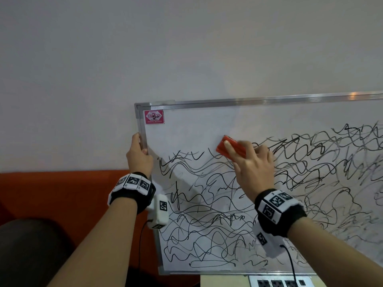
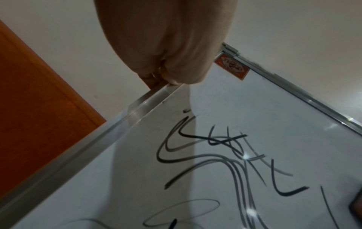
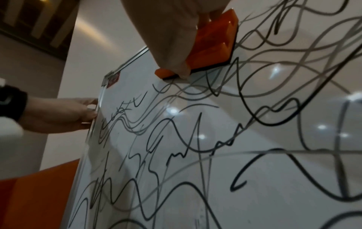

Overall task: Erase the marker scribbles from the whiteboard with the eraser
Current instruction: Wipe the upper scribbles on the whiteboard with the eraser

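A whiteboard (image 1: 196,125) with a metal frame leans against the wall, covered in black marker scribbles (image 1: 207,214) except for a wiped strip along its top left. My right hand (image 1: 251,164) grips an orange eraser (image 1: 230,148) and presses its dark felt face flat on the board at the scribbles' upper edge. The eraser (image 3: 213,46) shows the same contact in the right wrist view. My left hand (image 1: 137,154) grips the board's left frame edge (image 2: 156,99), thumb in front, fingers behind.
A pink maker's sticker (image 1: 154,117) sits in the board's top left corner. An orange sofa back (image 1: 62,193) runs behind and left of the board. A white power strip (image 1: 277,282) lies below the board's bottom edge. Cables hang from both wrist cameras.
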Action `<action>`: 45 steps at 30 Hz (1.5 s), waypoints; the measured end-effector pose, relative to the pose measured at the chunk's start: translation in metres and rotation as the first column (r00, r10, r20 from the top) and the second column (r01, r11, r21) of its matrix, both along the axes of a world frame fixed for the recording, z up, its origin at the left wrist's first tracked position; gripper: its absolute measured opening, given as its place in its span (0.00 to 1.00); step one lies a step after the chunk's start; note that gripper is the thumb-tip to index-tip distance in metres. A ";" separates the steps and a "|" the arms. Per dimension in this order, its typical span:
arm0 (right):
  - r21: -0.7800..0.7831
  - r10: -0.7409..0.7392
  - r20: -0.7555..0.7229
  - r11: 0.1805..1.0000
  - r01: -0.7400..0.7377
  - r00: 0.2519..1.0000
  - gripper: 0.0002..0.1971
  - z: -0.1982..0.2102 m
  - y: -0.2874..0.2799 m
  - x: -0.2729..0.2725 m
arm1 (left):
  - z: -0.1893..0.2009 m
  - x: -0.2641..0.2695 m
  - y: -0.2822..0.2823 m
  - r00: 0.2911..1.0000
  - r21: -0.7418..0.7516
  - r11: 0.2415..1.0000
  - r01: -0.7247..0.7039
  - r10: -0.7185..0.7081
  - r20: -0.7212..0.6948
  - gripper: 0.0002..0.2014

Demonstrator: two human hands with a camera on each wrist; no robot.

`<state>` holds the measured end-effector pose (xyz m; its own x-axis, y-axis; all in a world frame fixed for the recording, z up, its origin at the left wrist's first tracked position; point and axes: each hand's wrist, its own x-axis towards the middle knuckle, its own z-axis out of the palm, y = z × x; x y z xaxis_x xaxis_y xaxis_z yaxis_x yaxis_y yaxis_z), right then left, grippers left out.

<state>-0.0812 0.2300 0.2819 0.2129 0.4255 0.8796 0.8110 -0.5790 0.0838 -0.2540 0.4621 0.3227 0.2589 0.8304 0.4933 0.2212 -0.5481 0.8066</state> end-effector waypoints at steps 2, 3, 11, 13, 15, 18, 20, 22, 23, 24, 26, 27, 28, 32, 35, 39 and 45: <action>0.043 -0.033 -0.016 0.999 0.034 0.999 0.32 0.006 -0.001 0.003 | 0.000 0.000 -0.001 1.000 0.001 1.000 -0.006 0.006 0.001 0.27; 0.074 -0.043 -0.039 0.996 0.046 0.998 0.32 0.008 0.000 0.002 | 0.000 0.000 -0.001 1.000 0.002 1.000 -0.008 0.008 -0.001 0.27; -0.060 0.026 0.071 0.998 -0.022 0.997 0.38 0.008 0.018 -0.005 | -0.002 0.001 0.005 1.000 -0.006 1.000 0.012 -0.012 -0.007 0.25; -0.048 0.017 0.063 0.999 -0.014 0.998 0.38 0.006 0.020 -0.009 | -0.003 0.001 0.004 1.000 -0.007 1.000 0.008 -0.008 -0.005 0.26; -0.163 0.098 0.118 0.983 -0.078 0.988 0.40 0.000 0.021 -0.015 | -0.003 0.001 0.003 1.000 -0.017 1.000 0.011 -0.011 0.010 0.26; -0.186 0.109 0.171 0.980 -0.076 0.979 0.38 0.008 0.021 -0.008 | -0.005 0.001 0.006 1.000 -0.008 1.000 0.020 -0.020 0.020 0.25; -0.085 0.035 0.124 0.996 -0.024 0.992 0.37 0.011 0.024 -0.007 | -0.006 0.002 0.008 1.000 -0.001 1.000 0.026 -0.026 0.016 0.25; -0.115 0.067 0.135 0.992 -0.051 0.989 0.37 0.004 0.030 -0.013 | -0.007 0.002 0.008 1.000 0.008 1.000 0.016 -0.016 0.012 0.25; -0.189 0.116 0.163 0.978 -0.084 0.980 0.36 -0.001 0.032 -0.018 | -0.007 0.002 0.008 1.000 0.010 1.000 0.013 -0.013 0.009 0.25; -0.258 0.156 0.195 0.961 -0.102 0.968 0.36 -0.003 0.033 -0.021 | -0.006 0.001 0.008 1.000 0.010 1.000 0.014 -0.014 0.006 0.25; -0.249 0.154 0.226 0.964 -0.096 0.962 0.35 0.006 0.034 -0.017 | -0.007 0.001 0.009 1.000 0.016 1.000 0.027 -0.027 0.006 0.25; -0.182 0.118 0.213 0.980 -0.079 0.970 0.35 0.012 0.035 -0.014 | -0.007 0.001 0.011 1.000 0.022 0.999 0.029 -0.029 0.008 0.25; -0.115 0.081 0.186 0.992 -0.060 0.979 0.35 0.016 0.037 -0.012 | -0.008 0.001 0.012 1.000 0.025 0.999 0.028 -0.028 0.009 0.25; -0.236 0.139 0.228 0.968 -0.084 0.964 0.39 0.007 0.041 -0.018 | -0.008 0.002 0.010 1.000 0.014 1.000 0.023 -0.023 0.019 0.26; -0.248 0.146 0.264 0.965 -0.079 0.953 0.38 0.014 0.042 -0.016 | -0.008 0.002 0.009 0.999 0.027 0.999 0.028 -0.028 0.021 0.26; -0.180 0.116 0.181 0.980 -0.083 0.977 0.39 0.010 0.048 -0.024 | -0.007 0.002 0.008 0.999 0.011 0.999 0.035 -0.035 0.022 0.27; -0.056 0.082 0.113 0.996 -0.076 0.990 0.36 0.023 0.056 -0.030 | -0.006 0.001 0.007 0.999 0.011 0.999 0.038 -0.038 0.024 0.25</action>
